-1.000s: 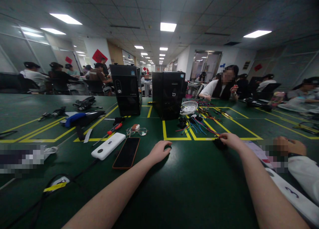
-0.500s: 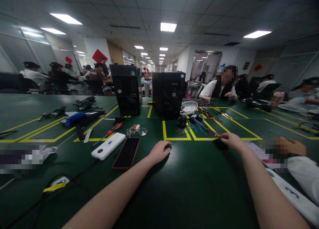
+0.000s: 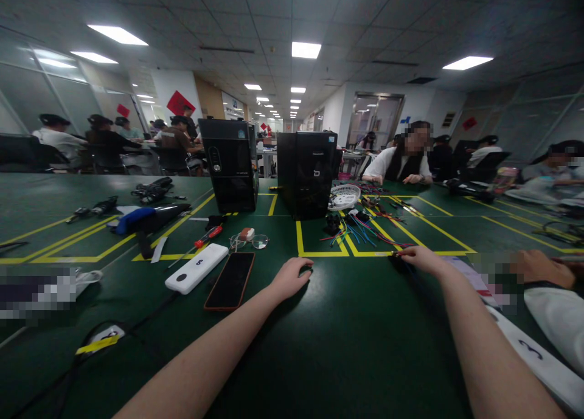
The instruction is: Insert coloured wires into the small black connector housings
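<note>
My left hand (image 3: 289, 278) rests on the green table (image 3: 356, 346) with fingers curled over a small dark object (image 3: 306, 269) that I cannot make out. My right hand (image 3: 422, 258) reaches forward on the right, fingers pinched at a small black part (image 3: 396, 261) at the end of a bundle of coloured wires (image 3: 365, 232). A black phone with an orange rim (image 3: 230, 280) and a white power bank (image 3: 197, 268) lie just left of my left hand.
Two black computer towers (image 3: 232, 163) (image 3: 306, 173) stand ahead inside yellow tape boxes. Glasses (image 3: 249, 240), a red-handled screwdriver (image 3: 201, 244), a white basket (image 3: 345, 196) and tools lie around. Another person's hand (image 3: 542, 267) rests at right. Seated people fill the background.
The view has shifted slightly. Both my hands stay in nearly the same places. The person across the table has lowered a hand to the table.
</note>
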`<state>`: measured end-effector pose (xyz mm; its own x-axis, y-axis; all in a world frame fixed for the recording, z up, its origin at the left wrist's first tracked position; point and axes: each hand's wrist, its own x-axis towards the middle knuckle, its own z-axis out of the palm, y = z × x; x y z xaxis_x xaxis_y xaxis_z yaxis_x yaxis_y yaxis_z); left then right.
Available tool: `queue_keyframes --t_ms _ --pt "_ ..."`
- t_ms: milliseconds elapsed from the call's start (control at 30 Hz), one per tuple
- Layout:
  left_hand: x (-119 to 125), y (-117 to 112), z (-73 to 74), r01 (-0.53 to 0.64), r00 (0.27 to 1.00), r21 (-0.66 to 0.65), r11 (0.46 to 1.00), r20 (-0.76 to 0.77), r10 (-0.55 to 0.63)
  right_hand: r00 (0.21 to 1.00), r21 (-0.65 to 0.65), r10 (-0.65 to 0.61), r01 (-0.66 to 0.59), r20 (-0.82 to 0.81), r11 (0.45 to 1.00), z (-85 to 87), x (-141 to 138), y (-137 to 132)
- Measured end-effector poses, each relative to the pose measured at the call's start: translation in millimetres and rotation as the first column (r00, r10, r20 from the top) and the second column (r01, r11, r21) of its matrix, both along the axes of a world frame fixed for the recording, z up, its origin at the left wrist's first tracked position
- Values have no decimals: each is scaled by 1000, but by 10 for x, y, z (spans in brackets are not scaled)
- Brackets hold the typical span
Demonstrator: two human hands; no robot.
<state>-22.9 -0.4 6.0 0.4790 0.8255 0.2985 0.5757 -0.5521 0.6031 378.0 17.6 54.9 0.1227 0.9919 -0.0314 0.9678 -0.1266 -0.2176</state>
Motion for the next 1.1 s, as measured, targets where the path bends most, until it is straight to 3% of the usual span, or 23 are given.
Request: queue_keyframes --t_ms 167,333,533,1100 --pt "9 -12 21 -9 1000 -8 1000 -7 9 994 154 -106 102 22 983 34 50 -21" --pt "9 -13 16 -3 1000 0 1000 0 3 977 147 -205 195 54 970 104 107 -82" --pt "10 -2 -4 1 1000 0 1000 -3 -1 989 114 -141 134 49 984 92 59 -94" --pt "11 -12 0 11 1000 15 1000 -15 -11 993 119 -111 105 41 987 -23 103 -44"
